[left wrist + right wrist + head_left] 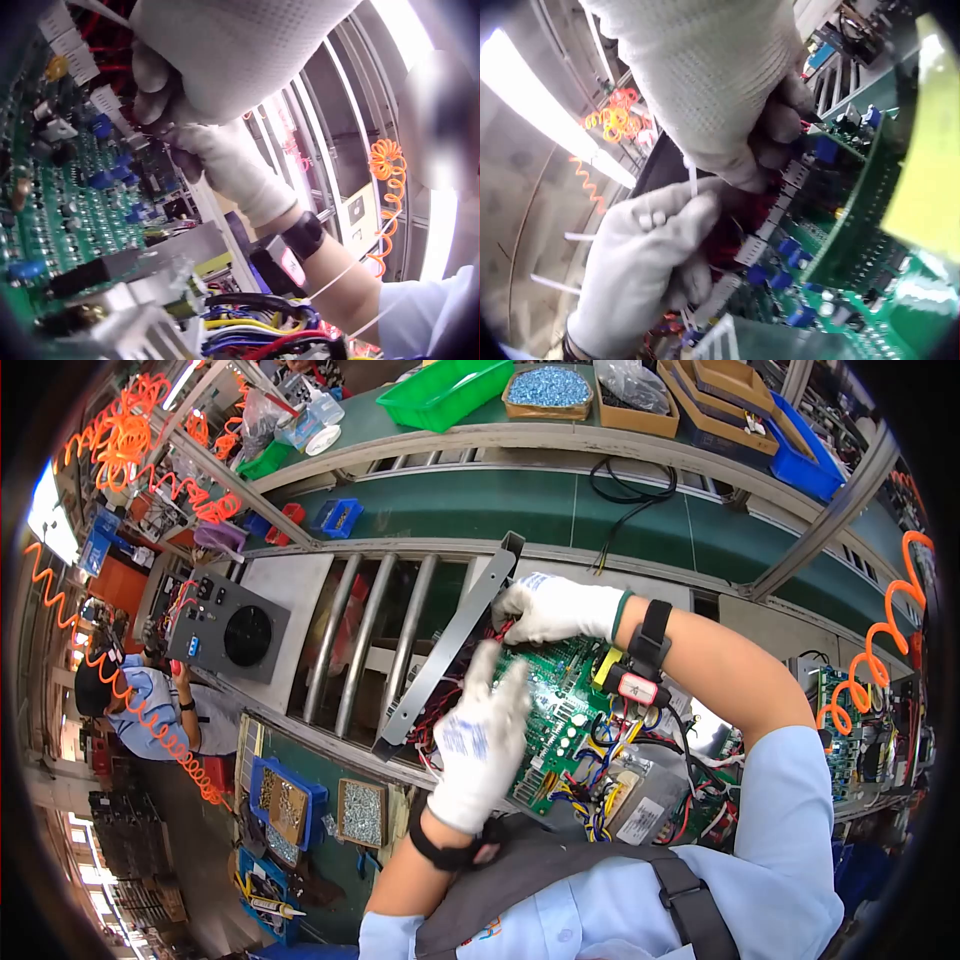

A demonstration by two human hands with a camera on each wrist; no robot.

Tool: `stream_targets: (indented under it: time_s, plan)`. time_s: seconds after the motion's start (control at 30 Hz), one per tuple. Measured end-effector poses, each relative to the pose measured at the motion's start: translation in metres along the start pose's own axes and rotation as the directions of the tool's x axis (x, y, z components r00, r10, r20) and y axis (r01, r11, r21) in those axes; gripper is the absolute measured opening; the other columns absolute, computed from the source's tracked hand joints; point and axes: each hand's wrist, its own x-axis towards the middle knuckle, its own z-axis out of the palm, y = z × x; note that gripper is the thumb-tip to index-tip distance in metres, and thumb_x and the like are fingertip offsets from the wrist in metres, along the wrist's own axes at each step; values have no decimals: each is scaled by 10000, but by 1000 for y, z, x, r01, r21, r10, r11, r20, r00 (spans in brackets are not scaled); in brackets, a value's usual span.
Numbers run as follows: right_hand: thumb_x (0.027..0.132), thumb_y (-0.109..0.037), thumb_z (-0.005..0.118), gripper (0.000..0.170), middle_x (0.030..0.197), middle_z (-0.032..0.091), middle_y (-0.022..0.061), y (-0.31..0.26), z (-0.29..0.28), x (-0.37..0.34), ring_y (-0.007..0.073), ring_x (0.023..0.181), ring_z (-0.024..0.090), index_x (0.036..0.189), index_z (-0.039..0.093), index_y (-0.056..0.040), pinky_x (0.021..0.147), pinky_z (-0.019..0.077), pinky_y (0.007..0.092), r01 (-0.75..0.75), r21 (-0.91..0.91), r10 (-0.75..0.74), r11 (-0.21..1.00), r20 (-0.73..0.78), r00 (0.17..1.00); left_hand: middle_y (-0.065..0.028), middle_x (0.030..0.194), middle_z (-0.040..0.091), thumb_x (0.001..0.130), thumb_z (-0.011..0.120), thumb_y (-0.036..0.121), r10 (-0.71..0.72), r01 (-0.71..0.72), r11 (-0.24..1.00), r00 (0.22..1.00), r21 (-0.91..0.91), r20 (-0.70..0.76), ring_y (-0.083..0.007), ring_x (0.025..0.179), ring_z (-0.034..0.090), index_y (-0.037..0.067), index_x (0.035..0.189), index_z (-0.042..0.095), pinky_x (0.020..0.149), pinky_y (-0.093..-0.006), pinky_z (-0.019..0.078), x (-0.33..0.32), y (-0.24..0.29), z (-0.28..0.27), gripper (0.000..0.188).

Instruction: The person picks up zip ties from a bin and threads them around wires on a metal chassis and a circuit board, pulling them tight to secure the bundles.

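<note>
A green circuit board (560, 705) lies beside a long grey metal bar (450, 645). My gloved left hand (478, 745) is over the board's left edge; in the right wrist view the left hand (641, 259) pinches a thin white cable tie (693, 180) between thumb and forefinger. At the board's upper edge, my gloved right hand (562, 608) curls its fingers round red wires (761, 206) next to a row of white connectors (751, 250). The left wrist view shows the right hand (240, 169) close against the left glove (232, 52); its fingertips are partly hidden.
Coloured wires (600, 790) and a silver metal box (650, 800) sit right of the board. Rollers (370, 630) and a grey unit with a fan (230, 625) are to the left, near another person (165, 705). Screw trays (361, 812) stand at lower left.
</note>
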Motion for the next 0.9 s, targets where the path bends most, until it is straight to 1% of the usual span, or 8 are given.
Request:
stream_targets:
  time_s: [0.07,0.13,0.17,0.23,0.3,0.33,0.77,0.9]
  plan:
    - [811,-215,664,257,651,602,33,1,0,2,101,567,577,994,665,-35,528,472,267,-140,234,111,962,131,985,-184,1097,634,888,608,160,62,-44,988,991,-149,115,-312,870,670,91,1136,661,731,-352,538,-22,-1,3,263]
    - [792,-186,660,265,618,617,34,2,1,2,116,506,569,1013,677,-41,467,455,275,-181,320,141,930,145,979,-135,802,678,893,603,180,7,39,985,964,-166,265,-217,737,680,80,1161,646,688,-311,530,-29,-6,12,289]
    - [798,-187,653,266,617,615,34,4,1,2,117,506,565,1021,675,-43,466,452,275,-173,323,135,930,139,981,-92,818,696,931,585,233,-286,485,810,818,-330,499,-104,600,621,35,1179,630,569,-241,492,-19,-6,12,320]
    - [805,-188,649,272,622,613,27,2,1,1,114,512,563,1033,669,-41,477,454,273,-182,316,144,931,140,980,-53,738,659,946,570,218,-359,678,441,734,-588,577,-24,442,441,26,1165,605,409,-193,345,-1,-20,16,294]
    - [807,-189,649,283,632,617,26,1,0,2,114,522,568,1047,668,-41,485,456,270,-179,297,138,938,152,979,-20,666,597,949,567,205,-386,690,305,719,-656,577,-1,401,282,50,1113,594,370,-173,199,11,-35,31,227]
    - [805,-188,649,287,654,629,24,1,-1,2,115,535,576,1047,668,-34,497,462,268,-198,305,152,932,166,974,-9,657,581,949,568,198,-370,624,300,773,-721,515,-3,395,281,59,1013,602,363,-174,196,13,-34,35,157]
    - [900,-233,492,266,671,662,50,-4,-3,1,144,524,610,857,651,-24,476,498,271,-252,298,216,921,149,965,-77,671,620,976,545,273,-565,534,199,747,-822,349,-45,377,326,43,967,605,347,-203,239,26,-27,76,238]
    - [883,-213,563,259,699,611,30,-3,-1,0,94,544,539,1025,594,1,471,442,250,-254,360,193,898,196,961,-80,658,623,985,523,312,-554,536,247,762,-807,336,-50,382,339,46,914,608,354,-216,252,23,-27,79,289]
